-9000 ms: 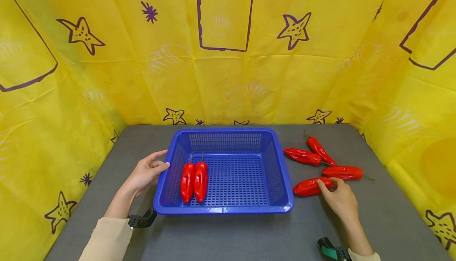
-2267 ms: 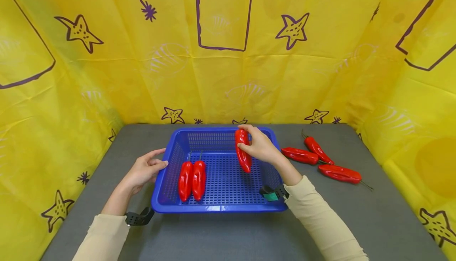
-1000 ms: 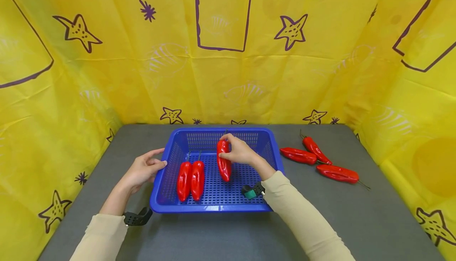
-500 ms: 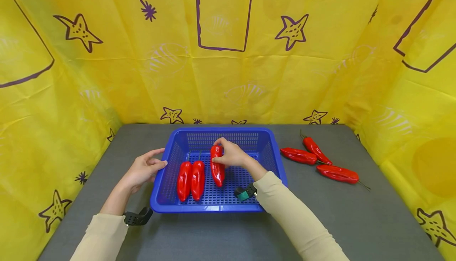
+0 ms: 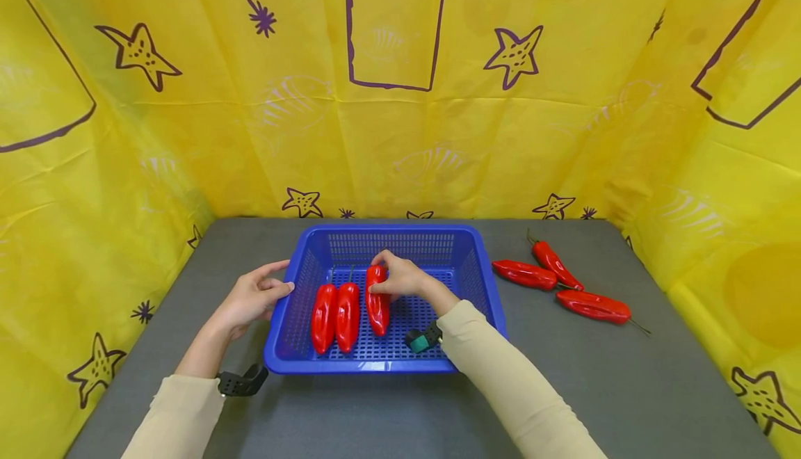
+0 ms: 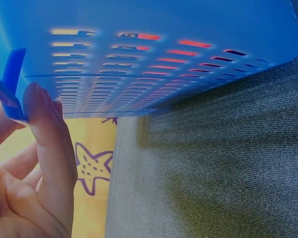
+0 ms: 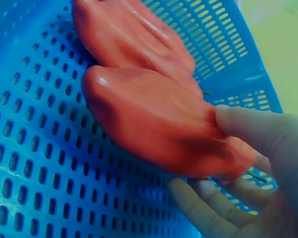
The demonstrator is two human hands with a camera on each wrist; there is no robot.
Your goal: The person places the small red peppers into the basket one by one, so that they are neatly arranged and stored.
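Observation:
In the head view a blue plastic basket (image 5: 388,366) stands mid-table. My left hand (image 5: 256,299) is at its left rim, the thumb and a finger pinching the edge, as the left wrist view shows of the hand (image 6: 44,163). My right hand (image 5: 403,278) is inside the basket, gripping a red pepper (image 5: 378,313) by its stem end, thumb on one side and fingers on the other. Left of that pepper, two more red peppers (image 5: 347,320) lie side by side on the basket floor. The right wrist view shows the held pepper (image 7: 144,116) close beside another pepper (image 7: 134,34).
Right of the basket, three red peppers (image 5: 591,304) with green stems lie on the grey table (image 5: 350,417). A yellow cloth (image 5: 388,146) with starfish drawings hangs behind and at both sides. A dark strap (image 5: 243,381) is on the left wrist.
My right hand picked a pepper from the table, carried it left over the basket, then lowered it beside the two lying there. My left hand stayed at the rim.

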